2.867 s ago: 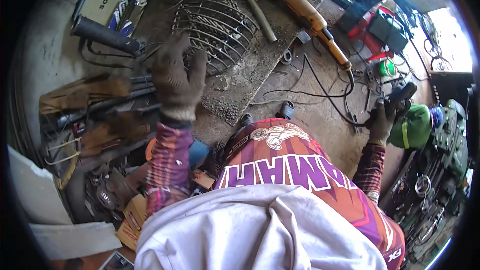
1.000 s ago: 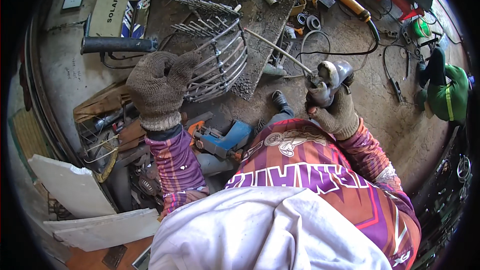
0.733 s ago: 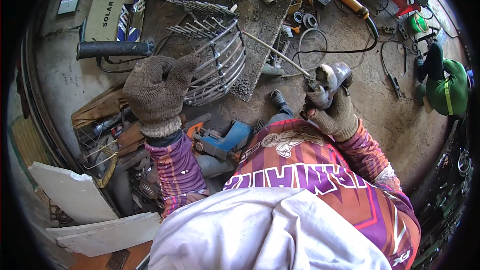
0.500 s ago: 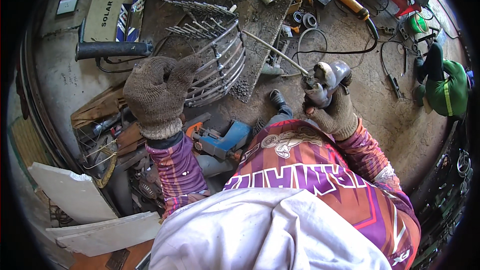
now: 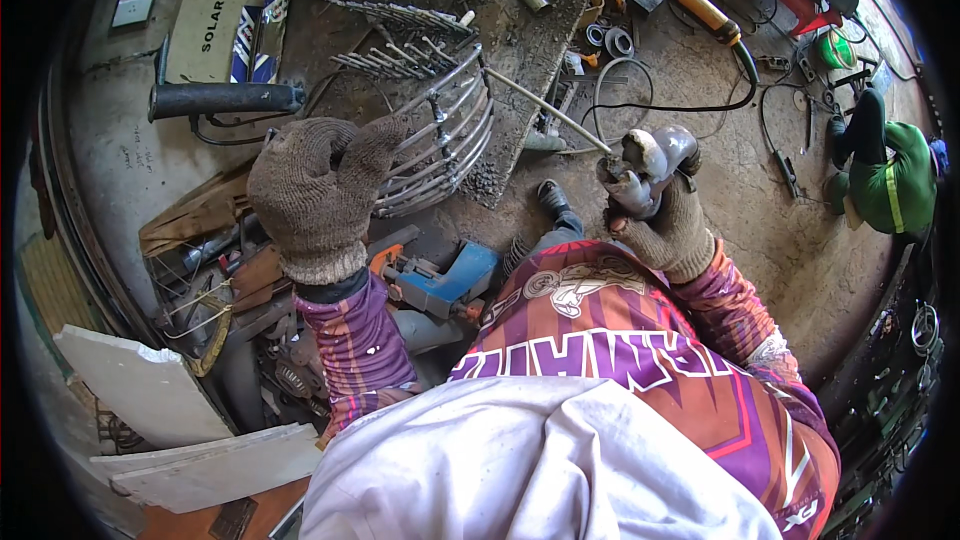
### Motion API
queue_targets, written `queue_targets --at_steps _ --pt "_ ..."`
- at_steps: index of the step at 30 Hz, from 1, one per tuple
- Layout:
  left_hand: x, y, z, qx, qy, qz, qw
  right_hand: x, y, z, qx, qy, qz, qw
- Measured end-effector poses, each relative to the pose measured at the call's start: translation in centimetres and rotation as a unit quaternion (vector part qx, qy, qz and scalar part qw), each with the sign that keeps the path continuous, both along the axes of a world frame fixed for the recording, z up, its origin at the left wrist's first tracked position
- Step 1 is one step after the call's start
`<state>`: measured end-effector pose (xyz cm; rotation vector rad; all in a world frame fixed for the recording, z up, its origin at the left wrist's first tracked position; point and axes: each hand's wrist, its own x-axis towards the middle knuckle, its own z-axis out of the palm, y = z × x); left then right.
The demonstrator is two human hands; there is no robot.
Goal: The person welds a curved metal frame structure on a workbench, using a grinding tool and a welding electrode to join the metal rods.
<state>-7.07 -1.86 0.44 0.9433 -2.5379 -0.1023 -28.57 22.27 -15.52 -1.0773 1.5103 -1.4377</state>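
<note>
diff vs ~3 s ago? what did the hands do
The right hand, which was out at the person's right by the green thing, came in front of the chest and now grips a welding holder with a thin rod pointing at the wire grille. The left hand stayed raised, gloved, by the grille. Over the last second, almost nothing moved.

A dusty concrete floor carries a curved wire grille, cables and tools.
</note>
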Motion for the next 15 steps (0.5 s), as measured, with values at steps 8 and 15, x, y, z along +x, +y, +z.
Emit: queue_targets --at_steps 8,15 --pt "-0.07 0.19 0.15 -0.018 -0.018 0.003 1.0 -0.74 -0.15 0.39 -0.037 0.204 0.007 0.978" --pt "0.19 0.07 0.16 -0.045 -0.018 -0.024 0.999 -0.58 -0.08 -0.22 -0.005 0.15 0.044 0.988"
